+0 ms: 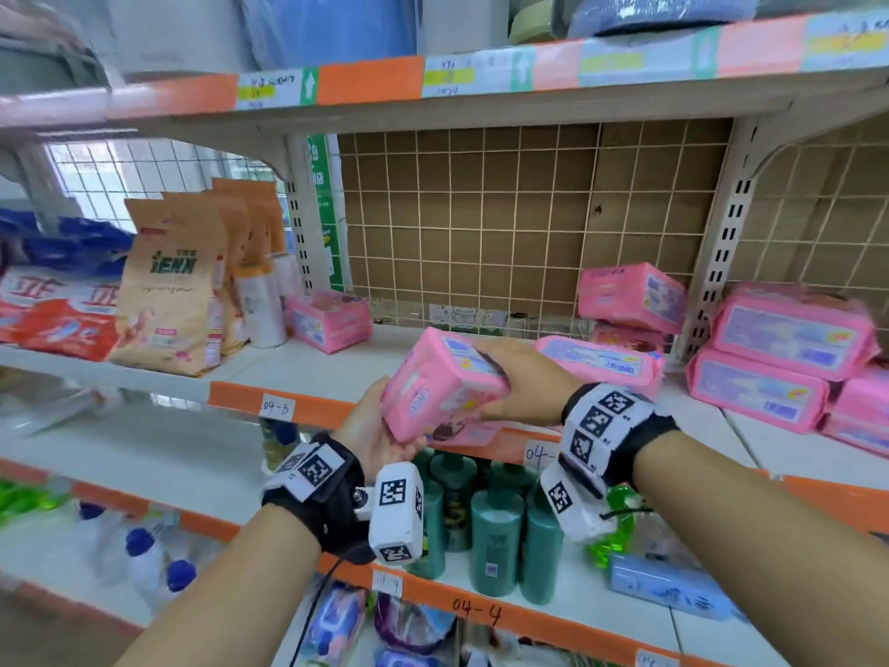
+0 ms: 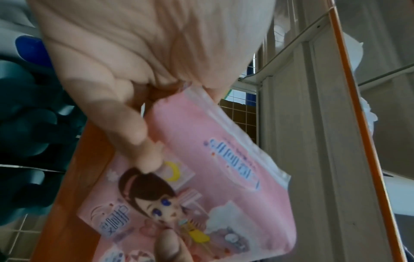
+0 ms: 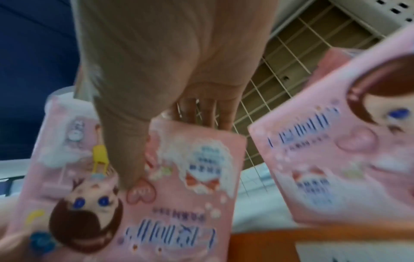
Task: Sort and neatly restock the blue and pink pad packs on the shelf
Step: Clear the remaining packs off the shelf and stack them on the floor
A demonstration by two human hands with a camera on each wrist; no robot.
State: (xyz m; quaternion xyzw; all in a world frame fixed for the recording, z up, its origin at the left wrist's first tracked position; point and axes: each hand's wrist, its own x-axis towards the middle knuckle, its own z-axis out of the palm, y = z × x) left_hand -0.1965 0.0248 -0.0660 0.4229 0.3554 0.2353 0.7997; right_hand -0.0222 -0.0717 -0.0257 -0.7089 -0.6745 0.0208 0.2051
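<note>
Three views: one head camera, two wrist cameras.
Head looks forward and down at the shelf [image 1: 336, 358]; both wrist cameras look up, very close (right one blurred), sharing the pink pack [image 1: 442, 382].

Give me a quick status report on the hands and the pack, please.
Both hands, left and right, gripping one pink pack. Held above shelf edge. Nothing blocking.
</note>
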